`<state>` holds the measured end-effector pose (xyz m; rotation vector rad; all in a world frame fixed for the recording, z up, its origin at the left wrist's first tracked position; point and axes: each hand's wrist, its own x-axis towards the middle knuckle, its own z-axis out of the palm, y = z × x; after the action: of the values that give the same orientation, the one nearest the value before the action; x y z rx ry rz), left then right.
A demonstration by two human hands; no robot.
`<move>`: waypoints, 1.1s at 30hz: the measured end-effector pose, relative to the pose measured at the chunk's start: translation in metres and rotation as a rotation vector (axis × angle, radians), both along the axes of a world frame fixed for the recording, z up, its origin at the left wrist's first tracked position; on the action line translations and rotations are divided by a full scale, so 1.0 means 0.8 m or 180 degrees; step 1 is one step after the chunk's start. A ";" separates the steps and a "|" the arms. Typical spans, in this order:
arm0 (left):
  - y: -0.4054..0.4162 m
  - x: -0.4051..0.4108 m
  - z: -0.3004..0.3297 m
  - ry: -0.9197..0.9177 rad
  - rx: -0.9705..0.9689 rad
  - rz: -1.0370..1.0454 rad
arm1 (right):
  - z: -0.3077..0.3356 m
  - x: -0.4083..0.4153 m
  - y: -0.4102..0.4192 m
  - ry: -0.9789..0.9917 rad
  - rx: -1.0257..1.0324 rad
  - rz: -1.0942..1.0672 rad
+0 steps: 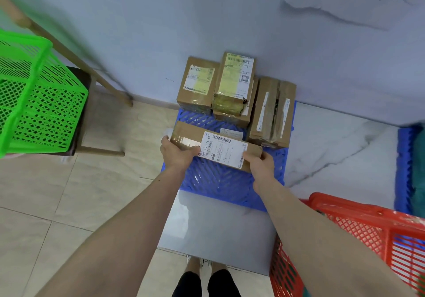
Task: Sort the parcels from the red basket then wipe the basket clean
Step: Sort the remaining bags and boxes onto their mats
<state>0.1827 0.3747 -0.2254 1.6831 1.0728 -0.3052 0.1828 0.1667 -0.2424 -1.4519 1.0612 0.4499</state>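
Observation:
A long flat cardboard parcel [188, 136] with a white shipping label lies across the blue plastic pallet [216, 181]. My left hand [177, 153] grips its left end and my right hand [261, 161] grips its right end. Behind it, against the wall, stand three more parcels: a small box [197, 83], a tall one with a yellow label [234, 83], and a taped box [273, 110]. The red basket [358, 227] sits at the lower right, partly hidden by my right forearm.
A green mesh basket [34, 94] rests on a dark wooden chair [80, 113] at the left. Another blue pallet [407, 168] shows at the right edge. The wall runs close behind the parcels. Tiled floor lies to the left and in front.

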 end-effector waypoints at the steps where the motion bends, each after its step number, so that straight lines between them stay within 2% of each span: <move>1: -0.001 -0.001 0.005 0.0030 0.0030 0.0012 | 0.003 -0.004 0.002 0.0024 -0.0047 -0.0040; 5: -0.010 -0.013 0.031 0.0095 0.0005 0.0167 | 0.023 -0.026 0.008 0.0156 -0.0244 -0.0145; 11: -0.018 -0.031 0.076 0.0153 0.0047 0.0167 | 0.068 -0.046 0.013 0.0114 -0.0199 -0.0160; 16: -0.038 -0.047 0.121 0.0049 0.0102 -0.0064 | 0.120 -0.059 0.012 -0.0165 0.0019 -0.0164; 23: -0.092 -0.063 0.184 -0.0169 -0.0327 -0.0542 | 0.194 -0.091 -0.002 -0.0436 0.0141 -0.0448; 28: -0.146 -0.081 0.216 -0.0423 -0.0382 -0.0945 | 0.224 -0.125 -0.041 -0.0644 0.0119 -0.0831; 33: -0.207 -0.108 0.238 -0.0656 -0.0726 -0.1176 | 0.246 -0.155 -0.105 -0.0862 -0.0058 -0.1163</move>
<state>0.0963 0.2087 -0.0352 1.6578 0.5498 -0.4612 0.0589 0.0827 -0.0456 -1.2565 1.0806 -0.0176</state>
